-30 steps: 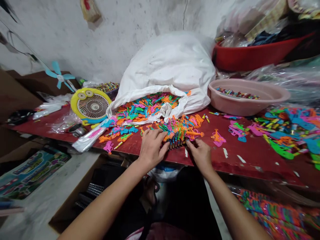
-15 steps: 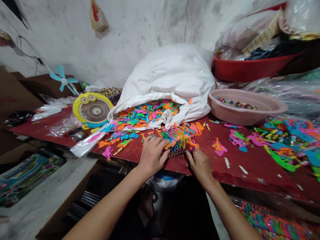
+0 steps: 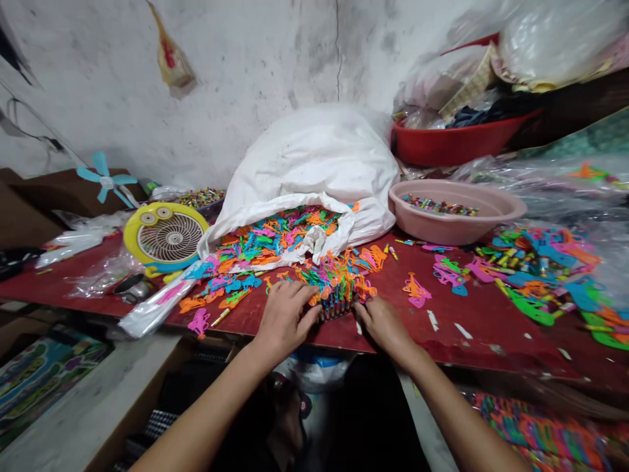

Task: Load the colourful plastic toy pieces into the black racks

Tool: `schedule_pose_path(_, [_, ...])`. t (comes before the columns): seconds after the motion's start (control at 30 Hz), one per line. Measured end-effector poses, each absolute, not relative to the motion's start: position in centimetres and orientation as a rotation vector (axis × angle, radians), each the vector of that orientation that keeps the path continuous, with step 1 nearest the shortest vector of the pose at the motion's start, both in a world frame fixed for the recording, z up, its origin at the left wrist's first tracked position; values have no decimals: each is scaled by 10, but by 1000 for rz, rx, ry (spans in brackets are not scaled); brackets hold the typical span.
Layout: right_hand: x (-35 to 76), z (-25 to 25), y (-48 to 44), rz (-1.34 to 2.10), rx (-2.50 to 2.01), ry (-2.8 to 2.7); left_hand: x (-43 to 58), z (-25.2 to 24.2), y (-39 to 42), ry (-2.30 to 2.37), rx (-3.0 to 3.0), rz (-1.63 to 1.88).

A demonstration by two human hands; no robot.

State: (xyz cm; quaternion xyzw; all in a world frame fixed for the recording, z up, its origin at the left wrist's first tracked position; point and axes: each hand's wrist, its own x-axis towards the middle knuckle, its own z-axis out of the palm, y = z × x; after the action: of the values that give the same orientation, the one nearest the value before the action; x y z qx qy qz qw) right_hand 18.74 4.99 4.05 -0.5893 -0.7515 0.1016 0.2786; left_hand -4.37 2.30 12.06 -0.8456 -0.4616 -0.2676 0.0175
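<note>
Right there, pressed in on a packed row of plastic pieces (image 3: 337, 301): left hand (image 3: 285, 318), right hand (image 3: 383, 328), fingers curled, at the red table edge (image 3: 432, 351).

Red tabletop (image 3: 481, 314) under scattered plastic pieces (image 3: 531, 262)

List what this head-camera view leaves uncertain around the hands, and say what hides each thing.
All from the head view:
The sides of the bunched plastic pieces: hidden by the left hand and right hand.
The inside of the white sack: hidden by its cloth.
The contents of the red basin: covered by plastic bags.
The small pieces in the pink basin: too small to identify.
The coloured pile: cut off by the lower edge.
</note>
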Motion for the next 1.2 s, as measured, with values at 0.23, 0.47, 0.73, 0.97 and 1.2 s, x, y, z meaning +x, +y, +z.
schedule_pose_path(0.23, [192,27,59,375,-1713,-1911,-45,132,25,-1466,-2683,-717])
schedule_pose_path(0.47, [185,33,60,358,-1721,-1875,-38,146,36,-1375,-2625,-877])
schedule_pose_path(0.73, [184,63,67,471,-1763,-2010,10,171,117,-1270,-2840,-789])
schedule_pose_path(0.97, [186,60,76,542,-1700,-2047,16,156,135,-1326,-3123,-485])
schedule_pose_path(1.2, [193,53,83,669,-1571,-1966,12,148,138,-1326,-3112,-697])
